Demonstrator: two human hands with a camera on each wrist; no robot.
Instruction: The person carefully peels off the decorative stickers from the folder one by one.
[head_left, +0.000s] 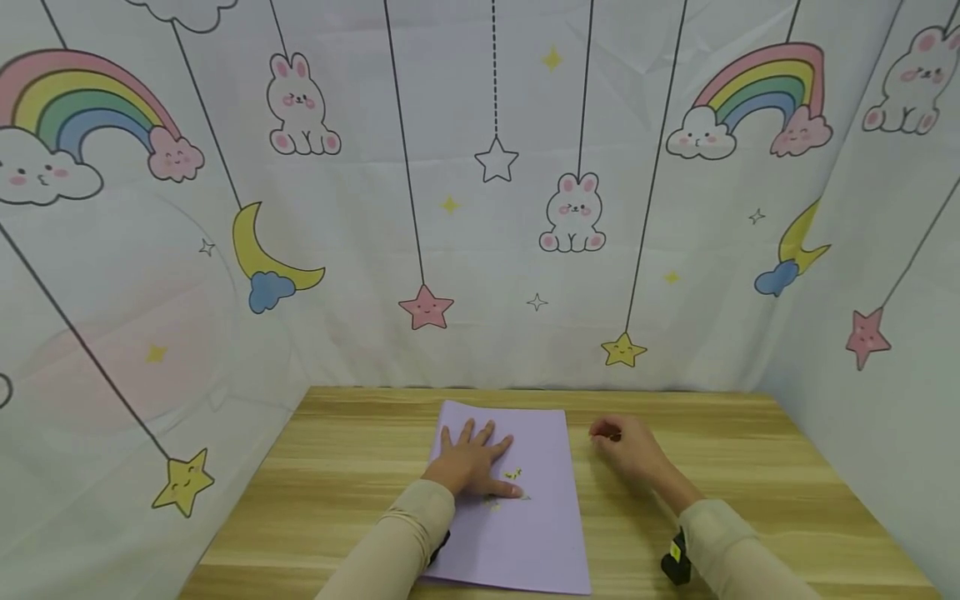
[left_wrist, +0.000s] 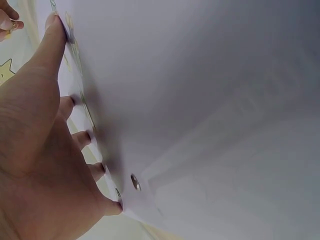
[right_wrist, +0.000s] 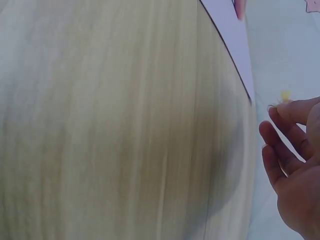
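A flat purple paper sheet or folder (head_left: 525, 546) lies lengthwise on the table, with small gold-coloured marks (head_left: 513, 474) near its middle. My left hand (head_left: 472, 464) rests on it palm down, fingers spread toward the far edge, thumb out to the right beside the marks. In the left wrist view a small round eyelet (left_wrist: 136, 181) shows near the little finger. Off the right side of the purple piece, my right hand (head_left: 628, 448) is raised over the table. Thumb and forefinger pinch a tiny thin gold-coloured piece (right_wrist: 272, 106); its kind cannot be made out.
The wood-grain table (head_left: 337, 467) extends to both sides of the purple piece. Behind and beside it hangs a white cloth (head_left: 360, 208) printed with rainbows, rabbits, moons and stars. A black wrist camera (head_left: 677, 560) sits under the right sleeve.
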